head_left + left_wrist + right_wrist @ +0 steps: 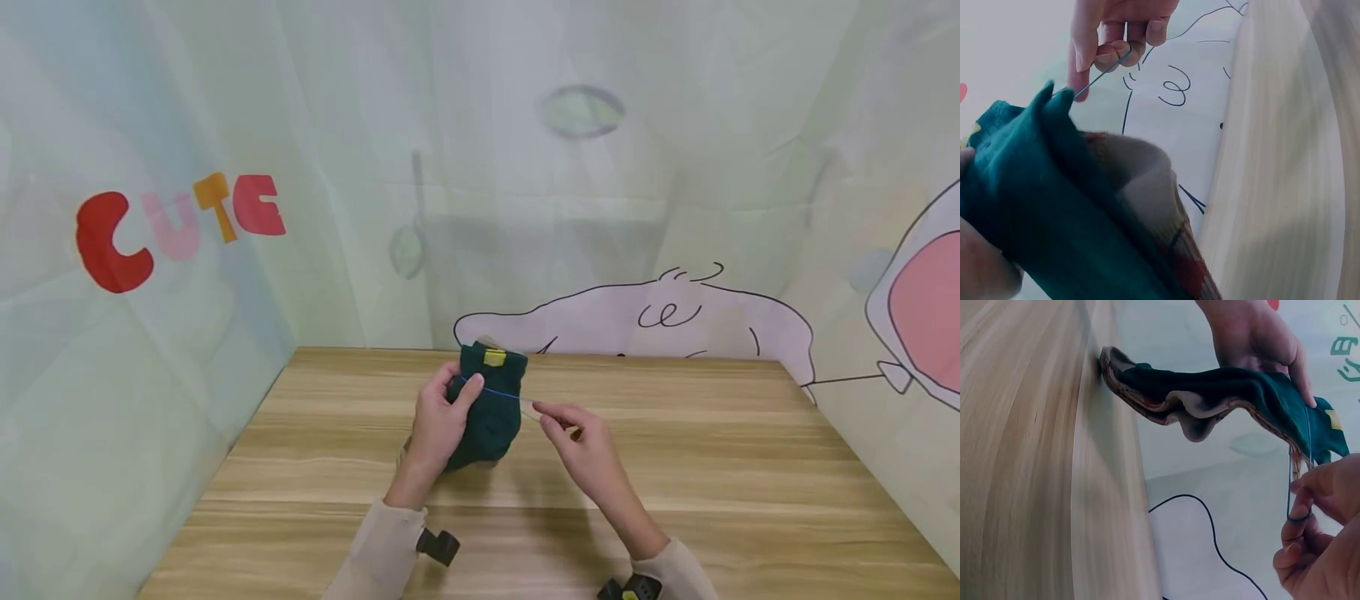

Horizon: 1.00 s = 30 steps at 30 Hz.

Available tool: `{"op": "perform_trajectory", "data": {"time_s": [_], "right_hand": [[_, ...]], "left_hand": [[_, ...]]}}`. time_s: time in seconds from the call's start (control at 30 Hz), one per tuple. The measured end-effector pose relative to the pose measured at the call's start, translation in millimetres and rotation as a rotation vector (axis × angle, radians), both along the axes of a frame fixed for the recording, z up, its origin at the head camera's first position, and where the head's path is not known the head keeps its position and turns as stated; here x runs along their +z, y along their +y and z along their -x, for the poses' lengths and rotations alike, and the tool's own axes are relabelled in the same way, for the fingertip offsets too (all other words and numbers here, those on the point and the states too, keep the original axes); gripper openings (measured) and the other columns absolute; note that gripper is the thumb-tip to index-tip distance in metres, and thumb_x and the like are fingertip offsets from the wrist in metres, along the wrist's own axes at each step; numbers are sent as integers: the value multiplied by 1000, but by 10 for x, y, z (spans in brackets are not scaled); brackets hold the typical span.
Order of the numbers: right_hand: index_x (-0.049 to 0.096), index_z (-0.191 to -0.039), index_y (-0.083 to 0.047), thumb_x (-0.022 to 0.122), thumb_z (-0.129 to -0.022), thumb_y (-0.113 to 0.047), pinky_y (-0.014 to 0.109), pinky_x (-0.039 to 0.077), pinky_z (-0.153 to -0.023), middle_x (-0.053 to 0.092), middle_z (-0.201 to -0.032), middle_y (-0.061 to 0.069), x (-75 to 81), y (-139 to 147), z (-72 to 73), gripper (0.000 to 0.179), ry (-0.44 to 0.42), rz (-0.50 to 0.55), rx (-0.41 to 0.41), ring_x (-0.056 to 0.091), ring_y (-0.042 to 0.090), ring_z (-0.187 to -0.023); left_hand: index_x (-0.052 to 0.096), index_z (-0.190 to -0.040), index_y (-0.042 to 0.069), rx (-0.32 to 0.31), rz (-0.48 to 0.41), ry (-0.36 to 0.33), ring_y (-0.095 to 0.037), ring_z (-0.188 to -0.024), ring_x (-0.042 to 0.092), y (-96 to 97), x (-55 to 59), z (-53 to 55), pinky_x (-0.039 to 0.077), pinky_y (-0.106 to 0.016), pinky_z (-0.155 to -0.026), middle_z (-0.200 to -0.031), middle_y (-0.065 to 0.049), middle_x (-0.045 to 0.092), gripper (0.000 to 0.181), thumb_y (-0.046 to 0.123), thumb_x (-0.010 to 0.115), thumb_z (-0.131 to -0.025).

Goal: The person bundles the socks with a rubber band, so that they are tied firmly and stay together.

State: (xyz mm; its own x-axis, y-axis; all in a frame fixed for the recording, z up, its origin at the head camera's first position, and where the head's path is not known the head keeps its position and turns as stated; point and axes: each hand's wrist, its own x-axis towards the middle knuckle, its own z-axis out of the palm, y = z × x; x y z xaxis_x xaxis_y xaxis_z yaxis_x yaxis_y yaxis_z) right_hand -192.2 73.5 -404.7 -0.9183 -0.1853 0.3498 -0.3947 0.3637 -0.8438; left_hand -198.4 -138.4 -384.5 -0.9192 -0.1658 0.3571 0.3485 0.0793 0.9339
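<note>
A dark green sock (491,427) with a yellow patch (495,357) near its upper end is held up over the table. Behind it lies a beige patterned sock (1147,187), layered against the green one in both wrist views. My left hand (437,421) grips the stack from the left side, thumb across the green face. A thin blue rubber band (501,393) crosses the green sock just under that thumb. My right hand (588,454) holds the band's other end, drawn out to the right of the socks. In the right wrist view the stretched loop hooks round a curled finger.
The wood-grain table (675,500) spreads beneath both hands. Pale printed curtains (360,125) with cartoon drawings and coloured letters stand along its back and sides. A black wrist camera (438,546) is strapped at the left sleeve.
</note>
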Motion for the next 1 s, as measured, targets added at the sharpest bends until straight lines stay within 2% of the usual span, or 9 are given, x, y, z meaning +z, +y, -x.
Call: {"op": "perform_trajectory", "data": {"time_s": [0.1,0.27,0.4,0.5,0.67,0.77,0.83,0.9,1.0], "right_hand": [[78,-109,-9,68,-96,-11,24,49,-66,74,-103,5,-4,-12,4,17,-11,24,-33,61,15,-85],[79,-104,-7,71,-93,-9,22,47,-66,75,-103,7,-22,-19,14,14,-99,107,-11,59,15,-79],[78,-106,-5,71,-93,-11,22,50,-72,75,-105,8,-27,-8,11,15,-194,163,29,61,15,-85],[77,-108,-5,70,-94,-11,23,51,-78,74,-108,8,-29,7,17,17,-233,170,50,64,17,-92],[76,-110,-5,67,-96,-12,34,53,-90,73,-112,9,-26,27,25,17,-256,125,67,66,21,-102],[77,-108,-5,67,-96,-11,34,54,-85,74,-108,8,-33,16,33,16,-234,82,17,66,20,-96],[78,-103,-5,70,-94,-12,28,52,-73,74,-100,7,-46,9,41,14,-190,66,-51,63,17,-85],[79,-97,-5,73,-92,-12,23,45,-60,72,-86,4,-65,5,56,11,-135,46,-123,57,15,-73],[80,-88,-6,78,-87,-12,22,36,-50,63,-68,0,-105,10,76,7,-54,-17,-192,49,13,-60]], "left_hand": [[64,-112,0,-54,56,18,-19,-89,65,23,-5,-22,54,-29,-82,-102,-14,70,21,14,67,-97],[58,-114,0,-114,79,81,-22,-97,66,55,-11,-43,53,-33,-90,-108,-16,70,24,7,70,-94],[47,-114,3,-118,74,126,-19,-94,68,68,-20,-48,54,-32,-89,-105,-19,71,31,5,70,-93],[43,-114,5,-118,75,143,-19,-91,68,71,-30,-42,54,-32,-88,-102,-19,71,33,5,70,-94],[49,-110,7,-113,93,159,-23,-100,64,68,-42,-43,50,-40,-93,-108,-16,68,24,6,68,-95],[54,-109,7,-126,100,161,-26,-106,62,78,-58,-59,47,-49,-98,-114,-14,65,20,5,68,-95],[55,-110,7,-147,107,160,-27,-107,61,96,-70,-66,45,-52,-101,-115,-13,63,20,5,68,-95],[55,-111,8,-166,123,156,-29,-108,60,117,-78,-73,42,-56,-103,-117,-12,61,20,6,68,-95],[56,-112,10,-184,150,161,-29,-106,61,141,-96,-69,42,-57,-103,-117,-11,62,21,7,68,-95]]}}
